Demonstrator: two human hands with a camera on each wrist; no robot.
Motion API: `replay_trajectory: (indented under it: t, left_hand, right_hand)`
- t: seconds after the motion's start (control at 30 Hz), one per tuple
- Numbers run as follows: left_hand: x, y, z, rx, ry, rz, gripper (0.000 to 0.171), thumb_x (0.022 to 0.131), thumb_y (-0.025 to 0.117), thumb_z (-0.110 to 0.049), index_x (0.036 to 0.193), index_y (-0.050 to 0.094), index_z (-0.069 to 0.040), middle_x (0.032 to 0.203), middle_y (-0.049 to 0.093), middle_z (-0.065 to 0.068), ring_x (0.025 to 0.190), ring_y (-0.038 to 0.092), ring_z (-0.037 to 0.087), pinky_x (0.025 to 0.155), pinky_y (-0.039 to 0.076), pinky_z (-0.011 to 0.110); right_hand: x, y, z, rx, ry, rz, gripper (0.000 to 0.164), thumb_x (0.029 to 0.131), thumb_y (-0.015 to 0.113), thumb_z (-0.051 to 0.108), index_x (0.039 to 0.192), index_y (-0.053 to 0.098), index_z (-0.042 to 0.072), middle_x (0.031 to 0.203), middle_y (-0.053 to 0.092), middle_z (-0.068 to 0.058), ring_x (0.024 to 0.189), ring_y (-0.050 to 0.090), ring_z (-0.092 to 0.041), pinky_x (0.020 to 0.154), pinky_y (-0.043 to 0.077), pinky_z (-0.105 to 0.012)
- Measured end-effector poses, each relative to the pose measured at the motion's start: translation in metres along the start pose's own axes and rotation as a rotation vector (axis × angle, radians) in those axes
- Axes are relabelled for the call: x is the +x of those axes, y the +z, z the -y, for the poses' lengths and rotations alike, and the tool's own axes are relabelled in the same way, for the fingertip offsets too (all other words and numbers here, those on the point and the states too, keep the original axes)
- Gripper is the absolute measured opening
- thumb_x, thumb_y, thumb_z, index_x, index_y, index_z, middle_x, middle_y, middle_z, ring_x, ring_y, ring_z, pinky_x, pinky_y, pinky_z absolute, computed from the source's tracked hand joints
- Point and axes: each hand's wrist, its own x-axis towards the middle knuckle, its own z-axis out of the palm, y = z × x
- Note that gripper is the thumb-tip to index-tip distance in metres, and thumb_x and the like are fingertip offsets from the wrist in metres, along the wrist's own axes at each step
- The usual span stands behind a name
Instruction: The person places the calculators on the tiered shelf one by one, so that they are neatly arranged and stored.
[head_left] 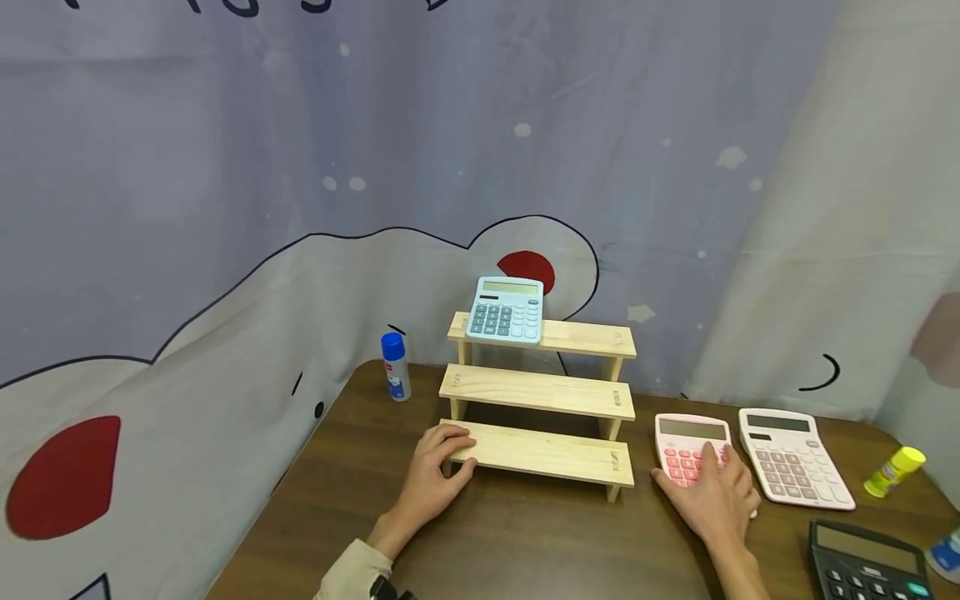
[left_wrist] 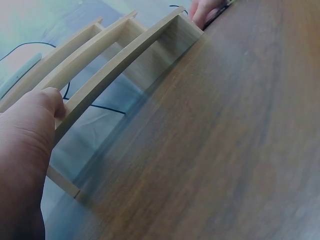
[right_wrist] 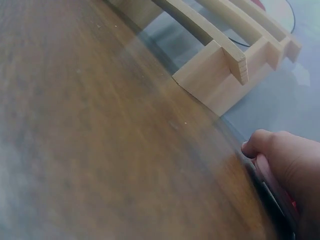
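A three-step wooden display shelf (head_left: 536, 392) stands on the table, with a light blue calculator (head_left: 505, 311) leaning on the left of its top step. My left hand (head_left: 435, 473) grips the left end of the lowest step, its thumb at the front edge in the left wrist view. Right of the shelf lies a pink calculator (head_left: 692, 430). My right hand (head_left: 712, 496) spans its lower part and holds it, thumb at the left edge, fingers over the keys; the hand hides its lower keys. Beside it lies a white calculator (head_left: 801, 467) with pinkish keys.
A blue-capped glue stick (head_left: 396, 367) stands left of the shelf. At the right are a yellow glue stick (head_left: 895, 472), a black calculator (head_left: 870, 562) and a partly cut-off blue and white item (head_left: 947, 554). A printed curtain (head_left: 360, 292) hangs behind the brown table (head_left: 517, 542).
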Motion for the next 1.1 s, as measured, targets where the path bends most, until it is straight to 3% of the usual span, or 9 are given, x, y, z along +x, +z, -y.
replay_trajectory:
  t: [0.3,0.73,1.1]
  left_hand:
    - [-0.002,0.003,-0.001,0.002,0.035,-0.012,0.025,0.081,0.081,-0.015,0.104,0.075,-0.013,0.115,0.068,0.002,0.116,0.057,0.022,0.099,0.041,0.043]
    - [0.002,0.002,0.002,0.009,0.063,-0.039,0.024,0.080,0.081,-0.013,0.104,0.075,-0.011,0.114,0.068,0.004,0.114,0.057,0.023,0.098,0.041,0.043]
    - [0.000,0.002,0.002,-0.009,0.030,-0.022,0.024,0.081,0.080,-0.014,0.104,0.075,-0.012,0.115,0.068,0.004,0.116,0.056,0.023,0.099,0.041,0.042]
  right_hand:
    - [-0.007,-0.008,0.004,0.063,0.055,0.015,0.096,0.074,0.077,0.058,0.144,0.042,0.003,0.153,0.025,-0.031,0.139,0.023,-0.054,0.098,0.022,-0.071]
    - [-0.007,-0.008,0.017,0.155,0.058,-0.015,0.090,0.078,0.076,0.055,0.145,0.044,0.004,0.153,0.030,-0.026,0.139,0.028,-0.048,0.097,0.025,-0.067]
    - [0.001,-0.013,0.028,0.186,0.055,-0.042,0.087,0.078,0.075,0.055,0.145,0.046,0.006,0.152,0.032,-0.025,0.138,0.030,-0.048,0.096,0.025,-0.066]
